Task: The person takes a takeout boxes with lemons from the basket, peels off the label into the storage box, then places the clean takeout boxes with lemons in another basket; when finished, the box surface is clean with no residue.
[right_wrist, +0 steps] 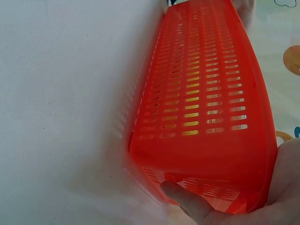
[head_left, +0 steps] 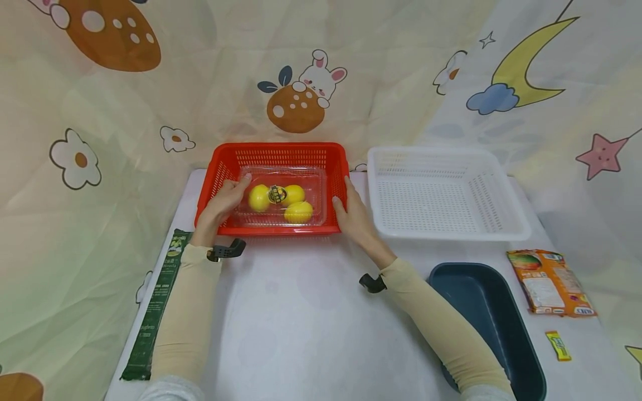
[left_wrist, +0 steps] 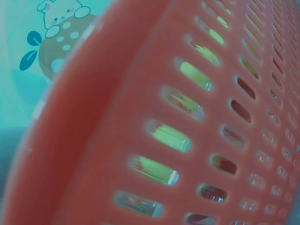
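A red perforated basket [head_left: 281,230] stands at the back of the table. Inside it lies a clear plastic clamshell box [head_left: 318,184] with a dark label and yellow lemons [head_left: 298,212]. My left hand [head_left: 220,203] holds the basket's left side, one digit reaching over the inside to the clamshell's left edge; its other fingers are mostly hidden. At the opposite end, my right hand [head_left: 355,217] grips the right wall near the rim, thumb and fingers spread apart. The right wrist view shows a finger [right_wrist: 187,197] against the end wall. Basket slots fill the left wrist view.
To the right of the red basket is a white perforated basket [head_left: 446,195]. A dark blue tray [head_left: 471,278] lies partly under my right forearm. Beyond it are an orange snack bag [head_left: 551,284] and a small yellow packet [head_left: 558,346]. Along the left edge lies a long green package [head_left: 159,306].
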Demonstrator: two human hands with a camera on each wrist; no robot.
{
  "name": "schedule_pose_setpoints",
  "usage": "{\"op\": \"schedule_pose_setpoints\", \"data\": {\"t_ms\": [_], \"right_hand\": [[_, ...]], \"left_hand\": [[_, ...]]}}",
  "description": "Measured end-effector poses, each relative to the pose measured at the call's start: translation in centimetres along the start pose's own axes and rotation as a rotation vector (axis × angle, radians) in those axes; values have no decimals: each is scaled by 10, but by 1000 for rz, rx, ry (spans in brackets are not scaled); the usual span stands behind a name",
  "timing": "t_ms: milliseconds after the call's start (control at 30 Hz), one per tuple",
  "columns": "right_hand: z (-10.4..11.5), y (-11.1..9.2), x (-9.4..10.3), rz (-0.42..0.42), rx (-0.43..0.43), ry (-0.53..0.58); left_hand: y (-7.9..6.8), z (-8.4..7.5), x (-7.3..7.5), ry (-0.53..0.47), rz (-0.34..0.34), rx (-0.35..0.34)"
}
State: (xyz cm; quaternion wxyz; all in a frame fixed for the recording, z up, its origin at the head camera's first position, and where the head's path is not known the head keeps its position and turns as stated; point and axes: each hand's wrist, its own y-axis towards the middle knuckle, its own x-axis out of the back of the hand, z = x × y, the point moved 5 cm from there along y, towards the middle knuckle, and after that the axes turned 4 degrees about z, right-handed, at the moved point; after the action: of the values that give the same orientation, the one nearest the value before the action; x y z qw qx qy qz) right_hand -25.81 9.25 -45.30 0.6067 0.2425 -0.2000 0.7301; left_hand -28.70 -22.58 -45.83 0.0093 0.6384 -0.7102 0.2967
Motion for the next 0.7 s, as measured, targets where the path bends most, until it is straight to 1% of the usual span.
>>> {"op": "schedule_pose_setpoints", "data": {"t_ms": [133,300,700], "right_hand": [[0,0,0,0,-2,3],[0,0,0,6,-4,12],[-1,0,1,2,2,2]], "left_hand": [[-1,0,-1,-8,7,1],[-1,0,-2,-18,25,35],[-1,0,-1,-48,27,29]]}}
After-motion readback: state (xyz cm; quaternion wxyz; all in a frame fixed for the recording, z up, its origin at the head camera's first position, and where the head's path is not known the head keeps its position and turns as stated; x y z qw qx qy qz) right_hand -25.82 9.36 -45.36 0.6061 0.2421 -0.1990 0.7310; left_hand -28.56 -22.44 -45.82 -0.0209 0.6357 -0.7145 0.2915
